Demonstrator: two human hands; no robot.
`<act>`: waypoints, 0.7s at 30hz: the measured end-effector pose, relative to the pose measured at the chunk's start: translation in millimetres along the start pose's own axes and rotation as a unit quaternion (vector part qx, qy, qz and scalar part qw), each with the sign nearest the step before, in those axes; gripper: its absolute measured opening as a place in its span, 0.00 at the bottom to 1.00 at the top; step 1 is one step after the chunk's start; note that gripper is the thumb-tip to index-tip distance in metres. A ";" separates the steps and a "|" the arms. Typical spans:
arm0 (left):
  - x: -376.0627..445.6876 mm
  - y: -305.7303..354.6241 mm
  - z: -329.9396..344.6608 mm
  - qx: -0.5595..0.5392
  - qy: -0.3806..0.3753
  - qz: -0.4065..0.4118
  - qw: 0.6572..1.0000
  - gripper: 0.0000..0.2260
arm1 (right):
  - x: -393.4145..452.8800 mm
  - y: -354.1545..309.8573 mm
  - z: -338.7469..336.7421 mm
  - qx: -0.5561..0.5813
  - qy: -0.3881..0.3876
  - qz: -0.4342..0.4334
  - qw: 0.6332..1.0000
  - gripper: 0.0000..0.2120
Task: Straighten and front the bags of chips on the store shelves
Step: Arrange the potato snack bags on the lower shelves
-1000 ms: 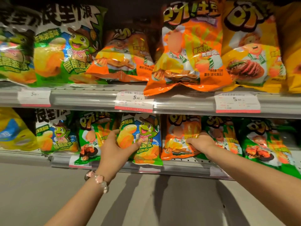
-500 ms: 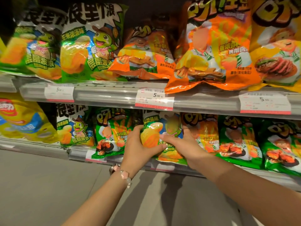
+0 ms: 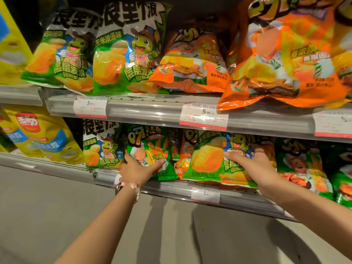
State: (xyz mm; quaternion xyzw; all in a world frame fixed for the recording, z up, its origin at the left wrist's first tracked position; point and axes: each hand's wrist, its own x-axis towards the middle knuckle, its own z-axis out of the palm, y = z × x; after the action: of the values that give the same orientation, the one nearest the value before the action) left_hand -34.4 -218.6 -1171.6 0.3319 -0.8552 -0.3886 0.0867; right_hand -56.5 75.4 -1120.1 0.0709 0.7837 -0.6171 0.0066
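- Fingers (image 3: 235, 156) of the right hand (image 3: 255, 164) lie nearly straight across the face of the frog bag (image 3: 213, 159), pressing it flat rather than wrapping it; the thumb is hidden, so a pinch at the far edge cannot be ruled out.
- Fingers (image 3: 160, 163) of the left hand (image 3: 139, 169) curl round the lower part of the green fries bag (image 3: 147, 149), thumb to one side and fingertips to the other, holding it near its bottom seam.
- Both bags stand at the front of the lower shelf (image 3: 171, 188), the frog bag tilted and overlapping an orange bag (image 3: 182, 149) behind it, its bottom edge hanging over the shelf lip.
- Another frog-print bag (image 3: 102, 149) stands just left of the fries bag, so the frog bag under the right hand looks out of its own row.
- Risk, as I judge it: slick, air-filled foil under a flat palm can slide forward off the lip if the press eases, since little holds it from below.
- Squeezing the fries bag low could buckle it and tip its top backward, spoiling the facing.
- On the upper shelf (image 3: 144, 109) a large orange bag (image 3: 282, 60) droops over a price tag (image 3: 203, 116); a knock from a rising arm could bring it down.
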 end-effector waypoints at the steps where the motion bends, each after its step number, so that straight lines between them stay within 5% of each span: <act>1: 3.6 -1.3 1.0 -0.003 -0.008 -0.006 1.000 0.55 | -0.2 -1.0 0.7 -0.004 0.004 -0.003 1.000 0.25; 11: -5.7 -13.7 -23.9 -0.202 0.003 0.017 0.979 0.39 | 2.1 -7.6 36.3 -0.069 0.012 0.008 0.998 0.31; 21: -37.2 -37.4 -76.1 -0.277 -0.030 0.063 0.958 0.49 | 15.4 -20.2 114.5 -0.177 -0.021 0.017 0.984 0.28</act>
State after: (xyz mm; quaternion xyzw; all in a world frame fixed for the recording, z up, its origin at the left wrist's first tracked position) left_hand 43.7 -259.0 -1142.5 0.2281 -0.7353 -0.6141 0.1737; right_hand -82.9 -38.5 -1129.4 0.0688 0.8791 -0.4694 0.0457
